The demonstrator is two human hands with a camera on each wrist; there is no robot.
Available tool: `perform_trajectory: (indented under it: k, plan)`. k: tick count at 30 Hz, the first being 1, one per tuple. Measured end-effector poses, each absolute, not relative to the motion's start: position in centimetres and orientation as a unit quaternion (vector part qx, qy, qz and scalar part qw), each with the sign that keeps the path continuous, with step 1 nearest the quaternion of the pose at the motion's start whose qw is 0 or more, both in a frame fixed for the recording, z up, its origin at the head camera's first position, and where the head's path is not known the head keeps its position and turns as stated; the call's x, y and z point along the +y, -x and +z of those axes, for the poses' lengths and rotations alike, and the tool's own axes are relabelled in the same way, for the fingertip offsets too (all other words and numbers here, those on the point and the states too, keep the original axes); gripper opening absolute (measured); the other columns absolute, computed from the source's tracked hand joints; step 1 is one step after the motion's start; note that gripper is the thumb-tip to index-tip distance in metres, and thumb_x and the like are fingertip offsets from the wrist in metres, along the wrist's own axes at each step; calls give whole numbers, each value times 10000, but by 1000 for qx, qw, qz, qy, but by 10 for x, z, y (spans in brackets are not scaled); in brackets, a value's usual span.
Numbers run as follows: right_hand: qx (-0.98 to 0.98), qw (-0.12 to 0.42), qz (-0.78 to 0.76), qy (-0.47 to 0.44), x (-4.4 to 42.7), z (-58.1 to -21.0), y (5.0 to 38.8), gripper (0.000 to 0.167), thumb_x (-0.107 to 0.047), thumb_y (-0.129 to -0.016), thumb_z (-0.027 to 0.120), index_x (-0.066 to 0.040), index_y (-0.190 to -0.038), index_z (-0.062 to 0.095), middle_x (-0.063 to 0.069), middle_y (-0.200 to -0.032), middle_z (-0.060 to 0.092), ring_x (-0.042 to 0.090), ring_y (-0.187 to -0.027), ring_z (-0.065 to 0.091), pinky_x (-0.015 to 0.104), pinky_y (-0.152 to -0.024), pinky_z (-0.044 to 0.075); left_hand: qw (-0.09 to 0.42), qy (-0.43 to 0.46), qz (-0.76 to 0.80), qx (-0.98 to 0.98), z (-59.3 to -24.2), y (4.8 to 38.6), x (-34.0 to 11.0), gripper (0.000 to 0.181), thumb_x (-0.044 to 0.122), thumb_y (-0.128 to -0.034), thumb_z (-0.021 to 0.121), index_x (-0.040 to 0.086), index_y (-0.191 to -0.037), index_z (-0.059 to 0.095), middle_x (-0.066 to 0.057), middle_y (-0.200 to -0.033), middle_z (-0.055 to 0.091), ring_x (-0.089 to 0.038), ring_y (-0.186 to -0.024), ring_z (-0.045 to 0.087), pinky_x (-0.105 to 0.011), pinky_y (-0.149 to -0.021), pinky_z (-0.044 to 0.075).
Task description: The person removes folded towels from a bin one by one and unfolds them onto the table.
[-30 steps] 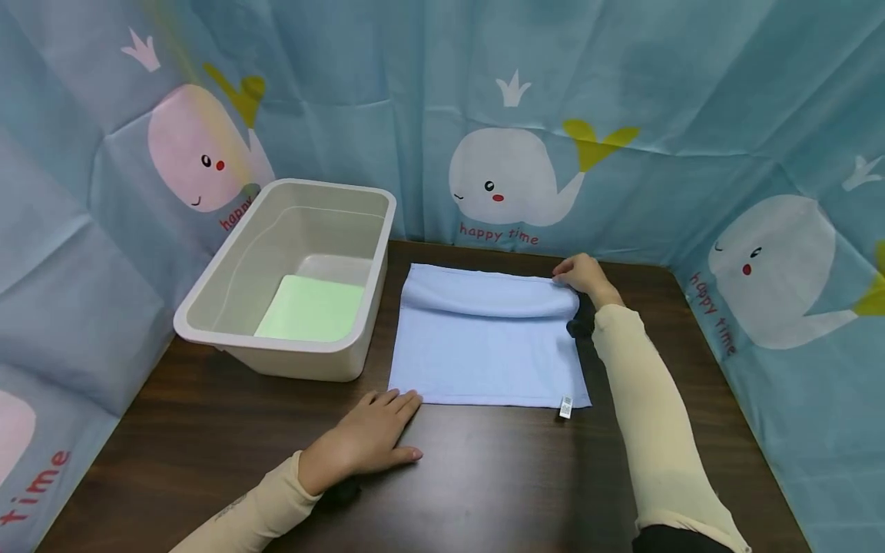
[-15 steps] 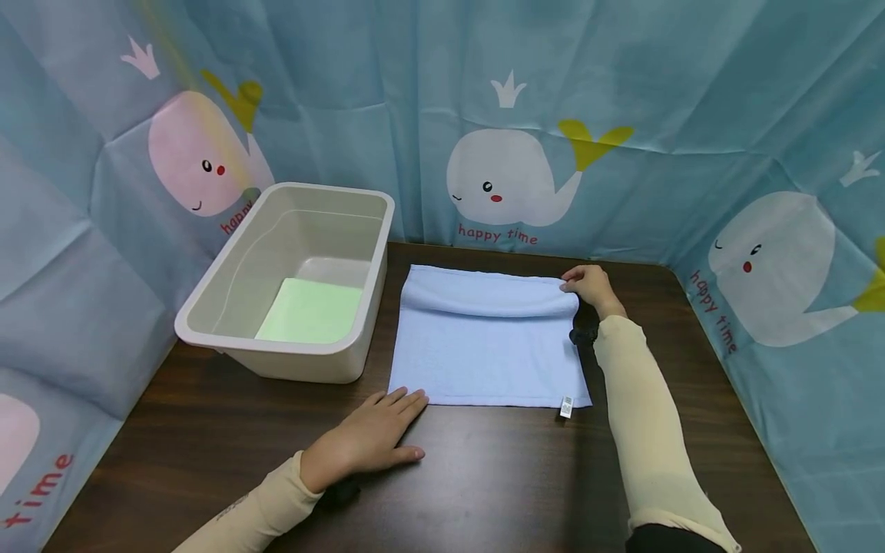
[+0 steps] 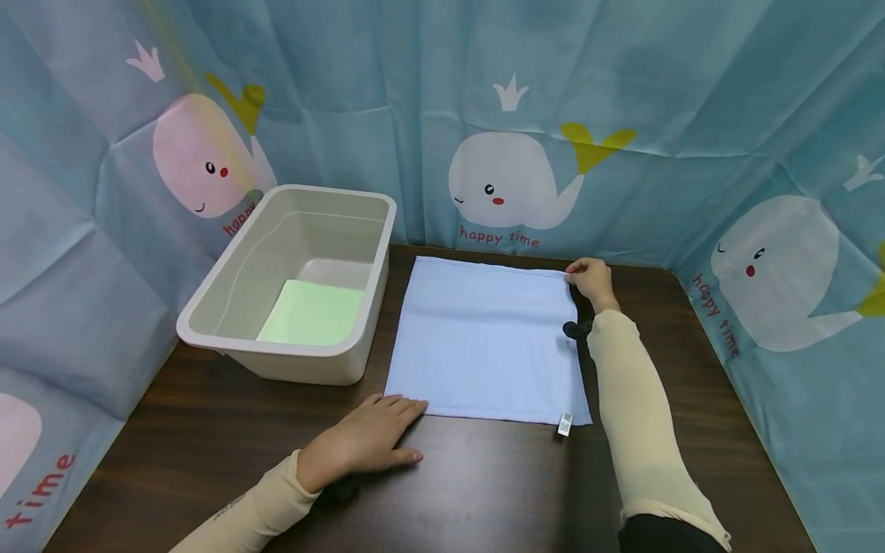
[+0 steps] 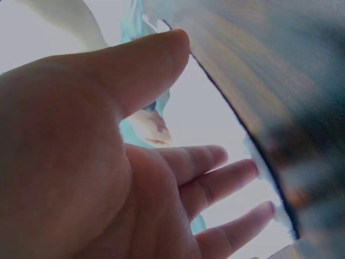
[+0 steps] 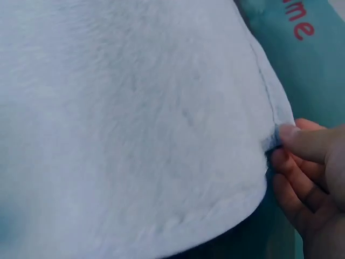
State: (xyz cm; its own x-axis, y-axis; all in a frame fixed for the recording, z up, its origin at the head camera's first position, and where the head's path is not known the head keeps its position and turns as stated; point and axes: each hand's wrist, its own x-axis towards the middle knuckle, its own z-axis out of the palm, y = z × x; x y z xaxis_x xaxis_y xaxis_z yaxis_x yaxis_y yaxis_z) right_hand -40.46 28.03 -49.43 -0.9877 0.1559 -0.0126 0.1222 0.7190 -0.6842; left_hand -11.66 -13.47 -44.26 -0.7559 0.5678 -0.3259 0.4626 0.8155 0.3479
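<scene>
Cloth (image 3: 484,338) lies spread on the dark table (image 3: 484,491), pale blue and roughly square; I take it as a dial, twelve at the edge farthest from the person. At about two o'clock the right hand (image 3: 592,283) pinches its corner between thumb and fingers, and the hem dips into a small tuck there. At about seven, the left hand (image 3: 366,434) rests palm down, its fingers straight over the near corner, holding nothing, thumb stretched apart toward three. Cream sleeves (image 3: 646,415) cover both forearms, and a small black thing (image 3: 577,330) sits by the right wrist. Between four and five, a white tag (image 3: 565,424) pokes out past the near hem. Off toward nine to ten, just beside the cloth, stands a grey tub (image 3: 286,347) with a light green sheet (image 3: 313,313) inside, lying toward the tub's own five o'clock. Behind it all, at twelve, hangs a blue curtain (image 3: 429,69) printed with whales and "happy time".
</scene>
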Motion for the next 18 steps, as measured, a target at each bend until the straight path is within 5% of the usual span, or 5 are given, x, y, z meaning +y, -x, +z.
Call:
perform_trajectory:
  k: [18]
  plan:
    - [-926,29,361,104,272,-501,408,180,-97,-963,619,19,-1087,680,213,-1166,616,336,-1054,538,489,-940,504,205,-291,101,929,-440,117,-134,663,491,-915,650,125,-1446,495,-48,-1359,607,-300,-1262,561,-570,-1102,379]
